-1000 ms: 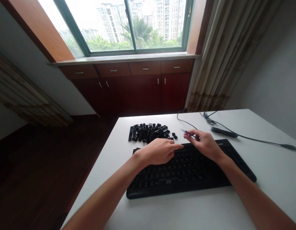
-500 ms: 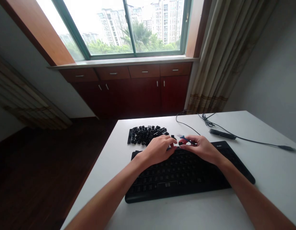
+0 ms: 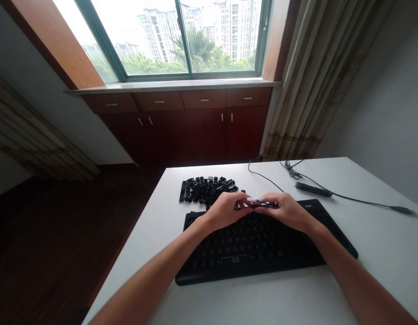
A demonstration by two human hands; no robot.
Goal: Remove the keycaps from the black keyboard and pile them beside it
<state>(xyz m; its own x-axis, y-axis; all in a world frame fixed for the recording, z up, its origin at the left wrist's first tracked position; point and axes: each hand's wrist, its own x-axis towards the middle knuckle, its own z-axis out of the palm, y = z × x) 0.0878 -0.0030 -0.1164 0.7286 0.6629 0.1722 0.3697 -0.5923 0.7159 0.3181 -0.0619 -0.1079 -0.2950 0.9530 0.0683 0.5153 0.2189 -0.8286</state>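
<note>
A black keyboard [image 3: 263, 246] lies on the white table [image 3: 381, 253] in front of me. Both hands meet above its far edge. My right hand [image 3: 286, 210] is closed round a thin blue tool [image 3: 259, 201]. My left hand [image 3: 225, 208] is pinched on a small dark piece [image 3: 243, 206] at the tool's tip, probably a keycap. A heap of loose black keycaps [image 3: 205, 188] sits just beyond the keyboard, to the left of my hands.
A black cable [image 3: 347, 194] with a thick plug-like block [image 3: 313, 189] runs across the table's far right side. The table's left edge drops to a dark wood floor. Red-brown cabinets, a window and a curtain stand beyond.
My left hand lifted off the keyboard and moved right and up to meet my right hand. The fingers of both hands now close together around the tool tip and the small piece.
</note>
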